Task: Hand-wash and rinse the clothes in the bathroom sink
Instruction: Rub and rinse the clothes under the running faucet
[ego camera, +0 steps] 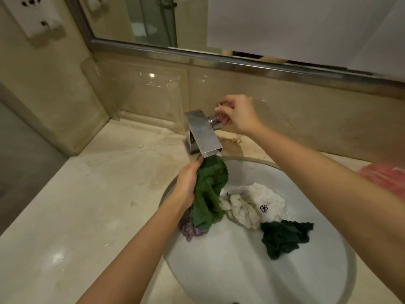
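The sink (252,270) holds white (252,205), dark green (285,236) and purple (190,230) clothes. The left hand (186,185) grips a green cloth (210,194) under the spout (202,132); the right hand's (236,114) fingers pinch the half-hidden faucet handle (213,121).

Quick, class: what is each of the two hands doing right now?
Left hand: closed, gripping the green cloth under the faucet spout.
Right hand: fingers curled around the faucet knob.

No readable text; a black flower emblem marks the white cloth (252,205)
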{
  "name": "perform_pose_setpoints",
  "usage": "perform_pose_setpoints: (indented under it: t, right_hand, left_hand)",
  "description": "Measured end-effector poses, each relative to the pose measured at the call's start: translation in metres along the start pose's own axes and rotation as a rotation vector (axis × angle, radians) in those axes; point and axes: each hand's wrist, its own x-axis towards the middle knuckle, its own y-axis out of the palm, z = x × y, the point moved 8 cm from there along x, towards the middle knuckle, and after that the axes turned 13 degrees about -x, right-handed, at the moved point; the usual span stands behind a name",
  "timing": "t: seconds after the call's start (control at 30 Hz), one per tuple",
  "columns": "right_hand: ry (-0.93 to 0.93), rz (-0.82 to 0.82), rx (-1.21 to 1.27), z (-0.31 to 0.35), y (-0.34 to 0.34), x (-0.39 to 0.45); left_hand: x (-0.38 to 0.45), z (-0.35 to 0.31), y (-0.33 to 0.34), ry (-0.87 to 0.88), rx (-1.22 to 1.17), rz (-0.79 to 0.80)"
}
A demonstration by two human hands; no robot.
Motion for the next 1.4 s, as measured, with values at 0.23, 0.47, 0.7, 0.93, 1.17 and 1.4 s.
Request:
perform_pose_setpoints:
  t: [0.23,0.47,0.7,0.93,1.17,1.4]
  right_hand:
    - [0.078,-0.088,-0.091,-0.004,0.019,0.027]
    - [0.155,-0.172,-0.105,-0.024,0.018,0.027]
    - [0.173,-0.213,-0.18,-0.018,0.017,0.016]
    - [0.195,-0.15,-0.155,-0.017,0.016,0.007]
    - [0.215,-0.193,-0.035,-0.015,0.019,-0.001]
    - [0.201,-0.186,-0.077,-0.018,0.023,0.006]
  left_hand:
    - [0.01,0.012,-0.011,0.092,0.056,0.07]
    - [0.012,0.014,-0.007,0.137,0.088,0.078]
    - [0.017,0.017,-0.018,0.149,0.159,0.062]
    - [0.01,0.019,-0.012,0.107,0.132,0.143]
    - [0.016,0.019,-0.013,0.112,0.103,0.138]
    - [0.016,0.018,-0.012,0.118,0.051,0.168]
